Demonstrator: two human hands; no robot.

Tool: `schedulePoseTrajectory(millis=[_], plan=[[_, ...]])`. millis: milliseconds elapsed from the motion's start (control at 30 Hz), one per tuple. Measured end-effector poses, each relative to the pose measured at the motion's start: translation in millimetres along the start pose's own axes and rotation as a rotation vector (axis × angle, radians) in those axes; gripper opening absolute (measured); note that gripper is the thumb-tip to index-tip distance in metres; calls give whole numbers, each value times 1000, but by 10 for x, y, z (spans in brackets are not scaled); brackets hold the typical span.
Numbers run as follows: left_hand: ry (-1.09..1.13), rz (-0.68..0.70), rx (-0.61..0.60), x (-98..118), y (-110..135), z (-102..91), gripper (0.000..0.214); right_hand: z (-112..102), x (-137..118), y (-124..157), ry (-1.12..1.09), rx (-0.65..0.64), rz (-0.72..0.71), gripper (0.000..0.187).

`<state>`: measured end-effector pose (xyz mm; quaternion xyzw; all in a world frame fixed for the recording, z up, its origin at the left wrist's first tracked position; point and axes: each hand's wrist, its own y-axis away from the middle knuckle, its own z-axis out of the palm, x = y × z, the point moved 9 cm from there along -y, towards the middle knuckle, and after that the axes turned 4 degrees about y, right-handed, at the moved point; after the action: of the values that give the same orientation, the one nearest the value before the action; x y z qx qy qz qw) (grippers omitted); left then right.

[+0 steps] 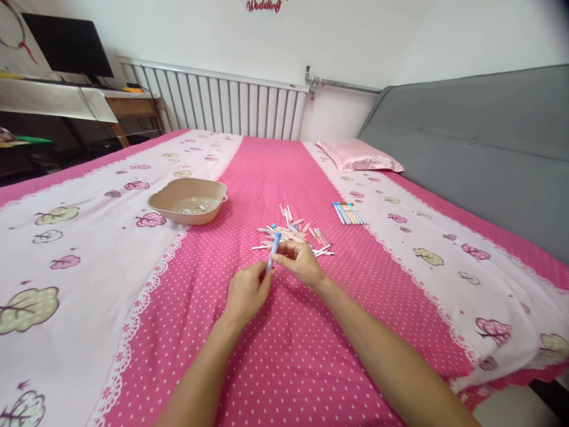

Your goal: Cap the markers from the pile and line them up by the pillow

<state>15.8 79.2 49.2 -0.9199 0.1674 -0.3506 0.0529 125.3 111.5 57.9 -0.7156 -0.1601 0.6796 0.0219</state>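
Note:
An upright, slightly tilted blue marker (276, 242) is between my two hands. My left hand (245, 293) is closed around its lower end. The thumb and fingers of my right hand (303, 264) pinch it higher up, below the blue top. Just beyond my hands lies a loose pile of pen parts (293, 231), with pink, white and grey tubes and thin white sticks. To the right, several markers (349, 213) lie side by side in a neat row, mostly blue and cream with some orange ends.
A beige plastic basin (213, 216) with small whitish pieces inside stands left of the pile. Everything rests on a bed with a pink dotted cover (275, 160). Farther off are a pink pillow (360, 155), a grey headboard (471, 130), a white radiator (222, 101) and a desk with a monitor (69, 47).

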Motion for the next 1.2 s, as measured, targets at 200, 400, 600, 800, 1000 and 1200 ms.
schedulePoseTrajectory(millis=[200,400,600,800,1000,1200], plan=[[4,-8,-5,13,-6,-10,26,43,-36,9,31,-60,-30,25],[4,-13,-8,10,-14,-6,26,67,7,12,-9,-88,-10,29],[12,-8,-7,11,-8,2,27,65,-1,2,-1,-84,-29,29],[7,0,-4,11,-4,-2,27,63,16,-4,11,-83,-28,30],[9,-1,2,11,-10,-13,27,104,-13,6,-19,-124,-18,32],[5,-4,-7,10,-4,-9,27,131,-44,12,-76,-148,-29,36]])
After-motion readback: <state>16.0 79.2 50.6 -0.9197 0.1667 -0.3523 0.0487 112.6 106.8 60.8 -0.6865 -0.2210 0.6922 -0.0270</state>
